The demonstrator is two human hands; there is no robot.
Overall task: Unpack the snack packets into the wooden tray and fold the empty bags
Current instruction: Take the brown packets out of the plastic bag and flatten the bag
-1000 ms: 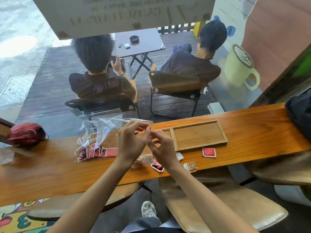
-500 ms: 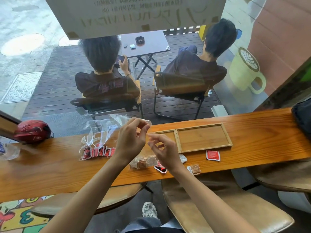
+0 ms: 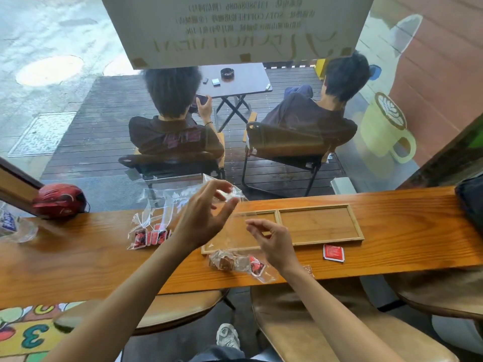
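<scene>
we raise our left hand (image 3: 206, 218), fingers spread, above the counter (image 3: 78, 257); our right hand (image 3: 274, 241) pinches the clear bag (image 3: 235, 231).

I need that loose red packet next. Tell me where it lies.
In the head view, the red packet lies flat on the counter, alone, just in front of the tray near its right end, to the right of the right hand.
</scene>
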